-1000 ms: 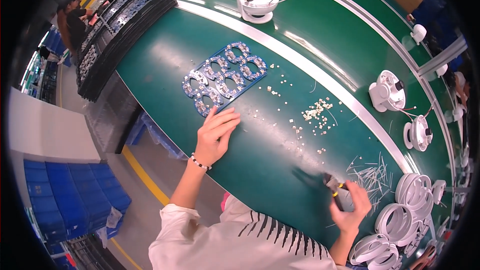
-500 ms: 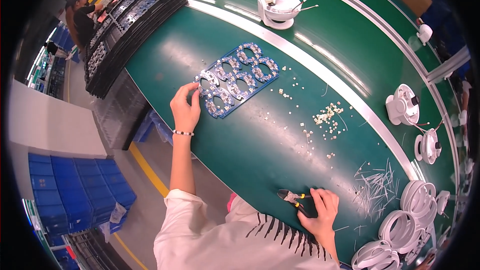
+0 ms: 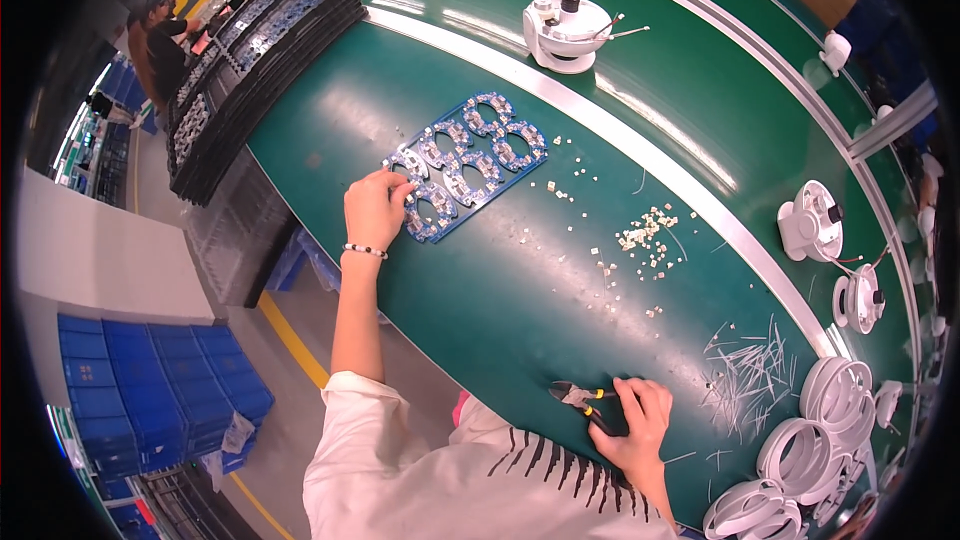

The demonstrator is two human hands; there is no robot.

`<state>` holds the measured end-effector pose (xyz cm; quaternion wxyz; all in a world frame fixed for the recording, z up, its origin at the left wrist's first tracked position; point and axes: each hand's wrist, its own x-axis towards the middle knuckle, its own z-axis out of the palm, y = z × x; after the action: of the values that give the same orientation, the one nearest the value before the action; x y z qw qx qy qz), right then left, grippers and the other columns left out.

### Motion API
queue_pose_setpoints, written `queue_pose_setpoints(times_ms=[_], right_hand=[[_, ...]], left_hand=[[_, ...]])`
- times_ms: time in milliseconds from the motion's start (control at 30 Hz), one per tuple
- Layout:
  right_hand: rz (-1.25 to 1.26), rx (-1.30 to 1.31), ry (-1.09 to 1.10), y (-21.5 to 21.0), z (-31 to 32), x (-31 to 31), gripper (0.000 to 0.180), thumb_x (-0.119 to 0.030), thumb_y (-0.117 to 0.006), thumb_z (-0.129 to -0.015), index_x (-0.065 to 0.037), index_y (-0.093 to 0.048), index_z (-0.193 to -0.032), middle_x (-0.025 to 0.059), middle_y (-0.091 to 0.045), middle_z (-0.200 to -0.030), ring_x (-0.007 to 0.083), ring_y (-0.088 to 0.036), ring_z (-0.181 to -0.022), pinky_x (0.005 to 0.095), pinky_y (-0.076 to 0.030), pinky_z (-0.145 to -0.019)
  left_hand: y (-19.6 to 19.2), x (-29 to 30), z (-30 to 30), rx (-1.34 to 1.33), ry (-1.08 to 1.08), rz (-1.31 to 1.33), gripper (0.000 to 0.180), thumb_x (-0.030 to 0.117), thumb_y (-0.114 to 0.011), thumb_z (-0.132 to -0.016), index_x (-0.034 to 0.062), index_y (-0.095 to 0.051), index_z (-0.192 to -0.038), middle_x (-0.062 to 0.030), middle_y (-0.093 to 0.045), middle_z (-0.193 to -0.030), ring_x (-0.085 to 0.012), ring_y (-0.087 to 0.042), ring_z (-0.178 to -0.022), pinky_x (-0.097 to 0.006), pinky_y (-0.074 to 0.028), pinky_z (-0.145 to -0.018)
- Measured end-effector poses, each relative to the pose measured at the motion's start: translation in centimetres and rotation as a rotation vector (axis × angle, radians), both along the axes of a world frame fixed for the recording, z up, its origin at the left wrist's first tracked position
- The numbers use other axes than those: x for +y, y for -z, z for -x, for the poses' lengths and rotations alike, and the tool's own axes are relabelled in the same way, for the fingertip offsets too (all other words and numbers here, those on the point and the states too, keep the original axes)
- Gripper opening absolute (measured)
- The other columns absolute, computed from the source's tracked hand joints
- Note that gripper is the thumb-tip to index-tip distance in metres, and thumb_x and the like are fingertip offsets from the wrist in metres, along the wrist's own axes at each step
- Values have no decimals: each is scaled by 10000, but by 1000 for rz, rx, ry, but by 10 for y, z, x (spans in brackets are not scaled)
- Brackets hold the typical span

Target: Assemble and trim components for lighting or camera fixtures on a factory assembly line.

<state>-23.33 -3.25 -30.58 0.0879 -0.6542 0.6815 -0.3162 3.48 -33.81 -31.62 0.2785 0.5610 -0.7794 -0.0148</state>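
- A blue board (image 3: 463, 161) lies on a green worktop (image 3: 480, 290).
- A left hand (image 3: 372, 210) meets the board's left edge, fingers close together; what they pinch cannot be told.
- Well right of the board, a right hand (image 3: 642, 430) wraps its fingers around pliers (image 3: 576, 396).
- White bits (image 3: 640, 236) dot the board's right.

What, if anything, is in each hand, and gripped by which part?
Right hand: cutting pliers, by the handles. Left hand: at the circuit board; can't tell whether anything is pinched.
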Motion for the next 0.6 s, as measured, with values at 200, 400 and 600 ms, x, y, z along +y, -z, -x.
queue_pose_setpoints(times_ms=[200,400,600], right_hand=[[16,-11,-4,4,1,3,529,-101,-687,-468,-28,-579,-980,101,-528,-936,303,-503,-854,395,-383,-758],[22,-12,-1,3,2,3,489,-122,-692,-502,-35,-590,-972,83,-524,-918,275,-494,-842,399,-376,-739],[20,-19,-5,6,2,3,510,-126,-693,-491,-34,-590,-982,84,-522,-922,273,-491,-846,396,-375,-742]], left_hand=[[9,12,6,63,-37,130,119,147,-637,-750,44,-599,-705,-124,-598,-661,-293,-583,-588,-365,-449,-542],[10,16,12,88,-54,185,103,130,-628,-762,42,-603,-716,-122,-601,-666,-292,-578,-577,-356,-450,-538],[22,17,7,167,-22,258,76,104,-622,-764,31,-616,-744,-125,-635,-746,-285,-630,-733,-338,-488,-616]])
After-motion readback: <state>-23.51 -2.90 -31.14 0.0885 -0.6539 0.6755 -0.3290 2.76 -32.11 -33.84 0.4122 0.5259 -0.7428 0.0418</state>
